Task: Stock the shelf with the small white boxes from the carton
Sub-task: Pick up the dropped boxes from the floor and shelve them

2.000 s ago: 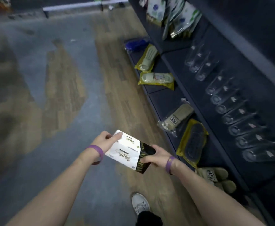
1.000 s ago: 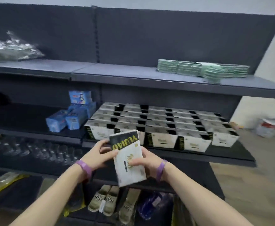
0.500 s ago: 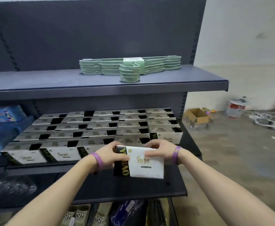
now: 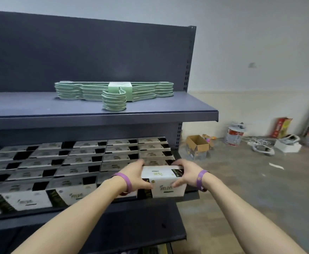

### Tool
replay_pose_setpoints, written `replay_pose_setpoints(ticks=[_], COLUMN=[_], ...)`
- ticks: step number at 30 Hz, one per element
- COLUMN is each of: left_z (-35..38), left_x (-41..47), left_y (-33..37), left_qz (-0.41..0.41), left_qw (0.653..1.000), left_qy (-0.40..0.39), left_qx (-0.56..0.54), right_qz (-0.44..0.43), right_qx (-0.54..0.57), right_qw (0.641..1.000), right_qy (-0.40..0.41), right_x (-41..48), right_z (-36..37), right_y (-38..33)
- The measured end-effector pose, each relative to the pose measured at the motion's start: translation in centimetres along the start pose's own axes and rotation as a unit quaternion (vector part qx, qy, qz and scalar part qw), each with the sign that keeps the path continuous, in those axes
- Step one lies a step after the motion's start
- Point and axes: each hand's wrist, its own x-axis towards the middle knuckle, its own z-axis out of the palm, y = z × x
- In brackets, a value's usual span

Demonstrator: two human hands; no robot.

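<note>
Head view: the dark shelf (image 4: 191, 196) carries most of the work already, with rows of white boxes (image 4: 76, 162) packed edge to edge from its back panel to its front lip. Above this shelf, a second board (image 4: 186, 107) holds a banded stack of green hangers (image 4: 113, 92). Below it, another board (image 4: 131, 226) juts forward.

At the shelf's front right corner sits the box in hand (image 4: 163, 182), lined up with the front row. The left hand (image 4: 135, 177) and right hand (image 4: 184, 174) clasp its two ends, fingers curled over the top and thumbs on the front face. Each wrist wears a purple band (image 4: 125, 181).

By my reading, stocking is nearly done. This box seems to fill the last gap that shows, and it only needs seating and letting go.

Whether its base already rests on the shelf is hidden by the hands. The shelf's left end runs out of frame, so gaps there cannot be ruled out. An open cardboard box (image 4: 196, 145) stands on the floor to the shelf's right. I cannot tell if it is the supply carton or what it holds. Box print is too blurred to read.
</note>
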Motion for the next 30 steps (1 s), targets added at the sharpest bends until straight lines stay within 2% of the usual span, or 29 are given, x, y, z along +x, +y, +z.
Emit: replay_pose_setpoints(ticks=[2,5,11,16,18,22,25,28,30], left_z=[1.0,2.6,4.2,5.4,6.0,6.3,7.1,8.0,8.6], left_x=[1.2,2.4,4.0,4.6,4.8,5.1,5.3,5.9,6.5], left_y=[1.0,1.6,1.8,1.0,0.1,-1.1,-1.4,-2.8,-3.8], left_qz=[0.008,-0.004,-0.029,-0.014,-0.040,-0.065,-0.022,-0.001,0.005], left_qw=[0.999,0.995,0.999,0.976,0.970,0.953,0.945,0.931,0.935], left_qy=[0.022,0.018,-0.017,0.046,0.045,0.053,0.102,0.124,0.125], left_qx=[0.048,0.093,0.035,0.213,0.235,0.291,0.310,0.343,0.332], right_qz=[0.008,0.033,0.062,0.074,0.076,0.071,0.065,0.062,0.060], right_qx=[-0.012,-0.032,-0.043,-0.050,-0.057,-0.061,-0.096,-0.111,-0.120], right_qw=[0.999,0.998,0.997,0.996,0.995,0.990,0.985,0.982,0.980], right_qy=[0.034,0.034,-0.004,0.017,0.031,0.109,0.124,0.139,0.144], right_x=[0.3,1.0,2.1,4.2,4.9,6.1,6.7,7.2,7.3], right_z=[0.1,1.2,0.3,2.0,3.9,6.1,6.7,7.2,7.5], right_y=[0.2,1.6,4.1,4.8,4.5,4.1,4.1,4.2,4.4])
